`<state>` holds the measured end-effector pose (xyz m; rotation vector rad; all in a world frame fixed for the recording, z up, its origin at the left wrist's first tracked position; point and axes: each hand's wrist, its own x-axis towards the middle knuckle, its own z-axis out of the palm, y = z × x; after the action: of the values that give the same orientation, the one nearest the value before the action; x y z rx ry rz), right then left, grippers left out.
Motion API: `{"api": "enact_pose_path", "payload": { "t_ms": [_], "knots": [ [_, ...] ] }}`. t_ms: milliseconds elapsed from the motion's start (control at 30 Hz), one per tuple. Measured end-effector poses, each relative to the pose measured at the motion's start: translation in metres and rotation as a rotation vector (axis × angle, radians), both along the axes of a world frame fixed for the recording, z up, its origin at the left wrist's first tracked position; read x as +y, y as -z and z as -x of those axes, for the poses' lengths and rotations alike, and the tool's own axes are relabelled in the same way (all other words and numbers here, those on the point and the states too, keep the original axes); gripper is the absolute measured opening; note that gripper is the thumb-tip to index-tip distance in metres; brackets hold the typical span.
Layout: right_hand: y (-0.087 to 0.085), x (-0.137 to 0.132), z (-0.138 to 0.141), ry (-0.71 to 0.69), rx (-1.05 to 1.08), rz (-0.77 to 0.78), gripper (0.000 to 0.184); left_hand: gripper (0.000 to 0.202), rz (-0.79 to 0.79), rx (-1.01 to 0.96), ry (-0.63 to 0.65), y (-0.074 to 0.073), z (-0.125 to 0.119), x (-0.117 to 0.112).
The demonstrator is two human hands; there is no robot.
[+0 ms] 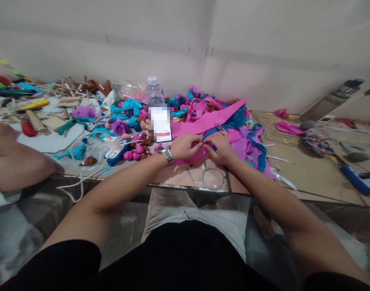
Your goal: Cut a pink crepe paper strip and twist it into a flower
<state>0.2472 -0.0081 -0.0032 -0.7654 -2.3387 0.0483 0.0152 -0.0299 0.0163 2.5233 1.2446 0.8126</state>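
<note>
Above the table's front edge, my left hand (186, 146), with a metal watch (167, 154) on its wrist, pinches a piece of pink crepe paper (192, 157). Facing it, my right hand (220, 146) has its fingers closed on the same piece, the two sets of fingertips nearly touching. Part of the paper is hidden under the hands. Just behind them lies a long pink crepe strip (209, 121). Purple and teal crepe paper (254, 147) is heaped beside my right hand. A phone (163, 121) with a lit screen leans beyond my left hand.
A plastic bottle (154, 92) stands behind the phone. Rolled crepe flowers (120, 126) and a blue-and-white device (116, 152) with a white cable lie left. Another person's arm (18, 161) rests at far left. A clear ring (212, 178) lies near the edge; cardboard (294, 161) is at right.
</note>
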Motion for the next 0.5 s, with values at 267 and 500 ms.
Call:
{"api": "enact_pose_path", "payload": {
  "t_ms": [267, 500],
  "knots": [
    [-0.0011, -0.0006, -0.0002, -0.001, -0.002, 0.011, 0.026, 0.028, 0.021, -0.021, -0.006, 0.0006, 0.0006, -0.0005],
    [-0.0011, -0.0022, 0.0027, -0.011, -0.024, 0.011, 0.016, 0.020, 0.020, -0.038, 0.049, 0.0004, -0.0010, -0.0025]
  ]
}}
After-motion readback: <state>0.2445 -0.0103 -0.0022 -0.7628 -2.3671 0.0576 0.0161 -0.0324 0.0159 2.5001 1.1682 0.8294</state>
